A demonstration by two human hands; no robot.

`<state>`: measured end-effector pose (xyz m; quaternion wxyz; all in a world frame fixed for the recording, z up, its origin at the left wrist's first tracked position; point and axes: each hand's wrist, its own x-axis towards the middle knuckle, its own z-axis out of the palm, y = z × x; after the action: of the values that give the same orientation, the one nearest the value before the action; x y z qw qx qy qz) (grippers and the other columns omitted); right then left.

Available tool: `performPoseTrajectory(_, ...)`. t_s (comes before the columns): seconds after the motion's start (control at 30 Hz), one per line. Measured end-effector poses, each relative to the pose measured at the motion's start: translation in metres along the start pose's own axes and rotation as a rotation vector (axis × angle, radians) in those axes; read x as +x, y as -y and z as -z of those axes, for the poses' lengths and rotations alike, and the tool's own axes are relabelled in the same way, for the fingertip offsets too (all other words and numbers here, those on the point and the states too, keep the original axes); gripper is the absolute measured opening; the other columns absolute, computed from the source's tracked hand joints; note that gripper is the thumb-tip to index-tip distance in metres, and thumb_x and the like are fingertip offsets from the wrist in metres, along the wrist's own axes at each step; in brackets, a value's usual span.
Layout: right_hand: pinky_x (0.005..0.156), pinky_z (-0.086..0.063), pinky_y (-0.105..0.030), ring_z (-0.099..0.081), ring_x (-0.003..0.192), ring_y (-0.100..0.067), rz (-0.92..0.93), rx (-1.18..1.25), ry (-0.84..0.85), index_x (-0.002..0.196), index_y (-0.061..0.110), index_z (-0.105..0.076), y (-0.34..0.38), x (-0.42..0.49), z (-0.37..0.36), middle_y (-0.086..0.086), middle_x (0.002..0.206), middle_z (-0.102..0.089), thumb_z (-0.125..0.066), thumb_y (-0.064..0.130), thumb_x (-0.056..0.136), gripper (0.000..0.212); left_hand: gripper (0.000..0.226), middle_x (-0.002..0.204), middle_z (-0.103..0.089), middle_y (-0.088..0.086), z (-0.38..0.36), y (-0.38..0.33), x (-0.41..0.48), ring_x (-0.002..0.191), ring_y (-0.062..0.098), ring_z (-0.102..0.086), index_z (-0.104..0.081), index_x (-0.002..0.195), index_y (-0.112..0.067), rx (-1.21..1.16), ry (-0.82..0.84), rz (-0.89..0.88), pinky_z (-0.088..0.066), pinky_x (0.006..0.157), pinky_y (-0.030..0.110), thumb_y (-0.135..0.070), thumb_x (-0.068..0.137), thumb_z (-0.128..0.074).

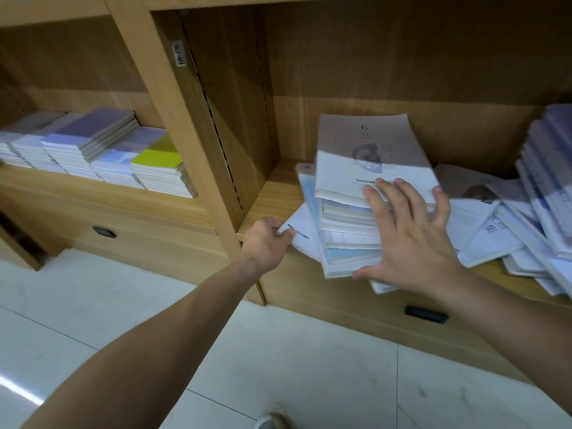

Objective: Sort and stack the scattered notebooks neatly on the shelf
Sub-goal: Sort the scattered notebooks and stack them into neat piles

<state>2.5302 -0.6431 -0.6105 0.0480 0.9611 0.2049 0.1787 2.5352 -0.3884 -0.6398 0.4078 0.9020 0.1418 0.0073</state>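
"As I read the head view, the stack of notebooks [349, 224] sits at the left end of the shelf's [269, 193] right-hand compartment, its lower books skewed and hanging over the front edge."

"And your hands?"

"My left hand [267, 241] pinches the corner of a white notebook [305, 235] jutting from the bottom of the stack. My right hand [408, 243] is spread wide and holds nothing. Its palm faces the stack's front, and its fingertips rest on the top notebook [365, 156], the one printed with a 6."

"What surrounds it?"

"Loose notebooks [483, 233] lie scattered just to the right, with a leaning pile [548, 181] beyond them. Neat stacks [93, 150] fill the left compartment. Below the shelf I see a dark drawer handle [426, 314] and a pale tiled floor [278, 351]."
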Motion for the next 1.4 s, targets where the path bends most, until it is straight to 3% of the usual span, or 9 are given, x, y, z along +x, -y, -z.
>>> performPoseTrajectory(0.2,0.113,-0.009,-0.063,-0.023,0.147,-0.032,-0.016,0.013,0.015,0.156,0.018,-0.015,0.0,0.003,0.006,-0.009,0.159,-0.024,-0.062,0.094,0.048,0.14,0.022,0.07,-0.06,-0.004,0.016,-0.003,-0.032,0.063,0.011,-0.054,-0.063,0.099,-0.013,0.009,-0.03,-0.034,-0.038,0.053,0.024,-0.035,0.096,-0.059)
performPoseTrajectory(0.3,0.113,-0.01,-0.063,-0.022,0.146,-0.03,-0.018,0.037,0.008,0.156,0.019,-0.016,0.009,0.01,0.009,-0.008,0.159,-0.024,-0.063,0.092,0.049,0.138,0.019,0.073,-0.067,0.002,0.032,0.003,-0.049,0.063,0.012,-0.057,-0.063,0.089,-0.013,-0.042,-0.008,-0.028,-0.043,0.052,0.023,-0.031,0.094,-0.062)
performPoseTrajectory(0.37,0.113,-0.011,-0.064,-0.022,0.146,-0.03,-0.023,0.035,0.008,0.156,0.018,-0.015,0.017,0.015,0.009,-0.008,0.158,-0.024,-0.064,0.09,0.049,0.138,0.02,0.075,-0.07,0.002,0.035,0.006,-0.056,0.064,0.012,-0.058,-0.064,0.091,-0.01,-0.064,0.029,-0.007,-0.044,0.053,0.02,-0.03,0.093,-0.063)
performPoseTrajectory(0.47,0.113,-0.011,-0.064,-0.022,0.145,-0.03,-0.028,0.021,0.006,0.156,0.019,-0.013,0.024,0.02,0.007,-0.008,0.158,-0.023,-0.063,0.089,0.049,0.138,0.02,0.074,-0.071,0.003,0.03,0.008,-0.053,0.066,0.016,-0.061,-0.065,0.094,-0.009,-0.1,0.085,0.054,-0.049,0.061,0.033,-0.029,0.09,-0.064)
performPoseTrajectory(0.63,0.113,-0.01,-0.064,-0.019,0.147,-0.03,-0.023,0.001,0.012,0.157,0.019,-0.009,0.025,0.02,0.003,-0.009,0.16,-0.02,-0.062,0.089,0.051,0.138,0.022,0.094,-0.068,0.01,0.023,-0.002,-0.044,0.076,0.02,-0.067,-0.064,0.104,-0.006,-0.255,0.151,0.099,-0.062,0.072,0.038,-0.026,0.097,-0.059)
performPoseTrajectory(0.93,0.112,-0.005,-0.06,-0.013,0.148,-0.028,-0.01,0.045,0.02,0.157,0.022,-0.004,0.03,0.027,0.006,-0.006,0.161,-0.016,-0.062,0.088,0.056,0.134,0.014,0.065,-0.064,0.01,0.05,-0.007,-0.081,0.046,0.013,-0.055,-0.059,0.086,-0.008,-0.098,0.127,-0.004,-0.045,0.046,0.025,-0.016,0.097,-0.055)
performPoseTrajectory(1.13,0.113,-0.002,-0.058,-0.009,0.149,-0.026,-0.01,0.061,0.049,0.158,0.023,0.0,0.038,0.026,0.015,-0.006,0.163,-0.011,-0.063,0.087,0.059,0.133,0.01,0.073,-0.071,0.014,0.095,0.003,-0.131,0.051,0.016,-0.06,-0.057,0.096,-0.014,-0.022,0.021,-0.005,-0.052,0.053,0.039,-0.024,0.096,-0.057)
performPoseTrajectory(1.27,0.117,0.002,-0.055,-0.005,0.151,-0.025,-0.005,0.181,0.096,0.158,0.023,-0.004,0.037,0.016,0.032,-0.005,0.164,-0.008,-0.061,0.079,0.072,0.117,0.007,0.074,-0.07,0.016,0.114,0.002,-0.164,0.051,0.016,-0.058,-0.057,0.096,-0.013,-0.079,-0.055,-0.021,-0.051,0.054,0.039,-0.021,0.096,-0.057)
performPoseTrajectory(1.4,0.117,-0.006,-0.048,-0.02,0.145,-0.025,0.012,0.263,0.012,0.149,0.019,-0.036,0.04,-0.011,0.057,-0.006,0.155,-0.029,-0.051,0.067,0.086,0.08,0.008,0.07,-0.068,0.01,0.121,-0.002,-0.192,0.05,0.012,-0.056,-0.057,0.1,-0.013,-0.12,-0.103,-0.032,-0.049,0.052,0.028,-0.02,0.097,-0.057)
